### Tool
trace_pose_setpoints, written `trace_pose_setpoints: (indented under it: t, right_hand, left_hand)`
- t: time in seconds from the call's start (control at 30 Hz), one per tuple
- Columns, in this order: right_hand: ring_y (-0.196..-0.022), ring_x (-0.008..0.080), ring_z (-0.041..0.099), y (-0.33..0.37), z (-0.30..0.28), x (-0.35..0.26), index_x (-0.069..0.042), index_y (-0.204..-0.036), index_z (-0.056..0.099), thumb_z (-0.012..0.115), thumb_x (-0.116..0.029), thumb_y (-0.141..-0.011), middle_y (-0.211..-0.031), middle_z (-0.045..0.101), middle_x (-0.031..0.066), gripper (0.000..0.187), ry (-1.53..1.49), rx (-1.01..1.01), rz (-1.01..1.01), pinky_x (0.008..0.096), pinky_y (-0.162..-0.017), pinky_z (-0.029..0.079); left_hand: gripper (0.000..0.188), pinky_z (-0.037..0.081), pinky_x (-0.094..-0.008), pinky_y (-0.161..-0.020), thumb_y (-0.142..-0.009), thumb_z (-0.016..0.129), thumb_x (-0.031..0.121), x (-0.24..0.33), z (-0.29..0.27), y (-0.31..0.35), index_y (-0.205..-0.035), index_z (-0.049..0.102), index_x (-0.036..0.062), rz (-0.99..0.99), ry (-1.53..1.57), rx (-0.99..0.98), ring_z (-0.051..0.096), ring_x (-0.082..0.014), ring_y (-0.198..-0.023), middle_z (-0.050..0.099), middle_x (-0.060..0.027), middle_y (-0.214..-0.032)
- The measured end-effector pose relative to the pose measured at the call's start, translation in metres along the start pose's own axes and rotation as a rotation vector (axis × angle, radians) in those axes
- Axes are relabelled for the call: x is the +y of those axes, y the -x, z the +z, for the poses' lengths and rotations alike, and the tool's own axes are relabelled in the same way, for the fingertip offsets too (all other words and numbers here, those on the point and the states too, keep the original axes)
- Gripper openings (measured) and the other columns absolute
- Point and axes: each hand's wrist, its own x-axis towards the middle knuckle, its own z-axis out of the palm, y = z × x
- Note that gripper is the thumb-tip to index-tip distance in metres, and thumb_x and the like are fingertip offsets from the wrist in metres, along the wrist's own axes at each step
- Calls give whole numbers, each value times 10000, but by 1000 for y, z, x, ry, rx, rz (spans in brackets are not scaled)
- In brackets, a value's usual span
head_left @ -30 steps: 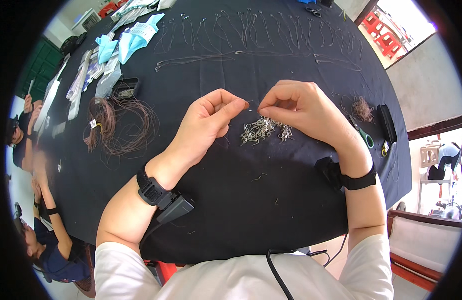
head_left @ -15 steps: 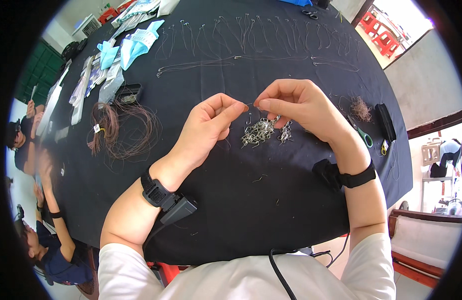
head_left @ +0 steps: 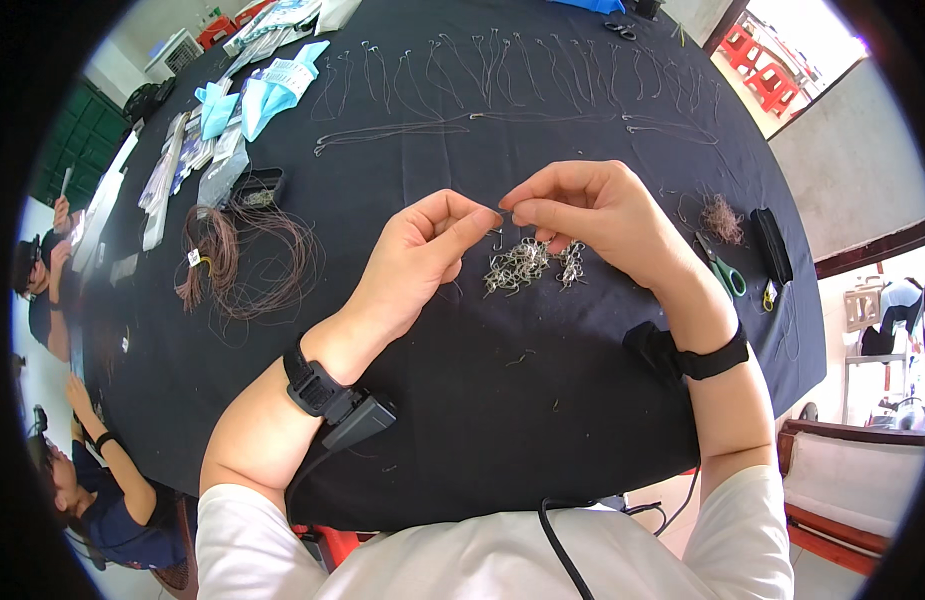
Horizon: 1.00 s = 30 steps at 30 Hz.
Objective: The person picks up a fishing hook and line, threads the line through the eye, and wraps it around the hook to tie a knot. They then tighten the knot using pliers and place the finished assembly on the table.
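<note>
My left hand (head_left: 429,237) and my right hand (head_left: 582,205) meet fingertip to fingertip over the middle of the black-covered table. Each pinches thumb against forefinger. A thin, tiny piece sits between the fingertips, too small to make out. Just below lies a pile of silvery fishhooks (head_left: 519,264), its right part near my right hand's lower fingers. One loose fishhook (head_left: 498,241) is beside the pile, under the fingertips. Fine brown line, bundled in a loose coil (head_left: 252,262), lies left of my left hand. Right of my right wrist are green-handled scissors (head_left: 726,272).
Hooks tied on short lines (head_left: 492,70) lie in a row across the far table. A brown thread tangle (head_left: 722,220) and a black case (head_left: 772,246) are at right. Blue packets (head_left: 280,90) and an open black box (head_left: 258,188) stand left. Two people work at the left edge.
My fingertips have closed the small gap between them, the right hand shifting slightly left. At the left edge, the co-workers' arms have moved.
</note>
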Motion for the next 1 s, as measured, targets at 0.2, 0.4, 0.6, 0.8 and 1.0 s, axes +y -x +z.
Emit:
trace_pose_setpoints:
  t: [0.2,0.4,0.6,0.8,1.0]
  right_hand:
    - [-637,63,579,-1,8,5,-49,-947,772,708,-98,-861,-794,686,36,117,172,107,-235,218,-578,461]
    - [-609,90,572,1,13,1,-67,-920,772,724,-63,-820,-766,648,30,111,334,187,-382,232,-564,454]
    - [-589,125,600,3,15,0,-54,-854,740,734,-69,-785,-771,653,31,72,475,225,-486,250,-545,467]
    - [-573,140,626,7,10,-10,-65,-843,699,739,-92,-776,-776,658,25,83,593,241,-496,258,-531,483]
    - [-580,136,629,6,11,-6,-77,-826,685,740,-89,-774,-790,658,21,76,670,237,-560,259,-532,488]
  left_hand:
    - [173,204,-176,-478,-1001,590,217,2,1,0,-1025,636,52,-17,68,-22,265,14,-541,377,109,-663]
    - [144,206,-173,-476,-1005,581,200,6,2,1,-1003,618,62,-50,163,-63,267,14,-544,378,109,-670]
    - [129,207,-174,-479,-1001,587,193,8,2,4,-978,605,68,-41,139,-27,273,16,-548,385,109,-673]
    - [128,205,-179,-479,-993,601,195,9,2,5,-969,609,70,21,72,4,277,16,-547,388,108,-668]
    - [129,201,-178,-481,-983,619,196,8,3,5,-946,623,73,46,63,-2,277,19,-548,393,112,-668]
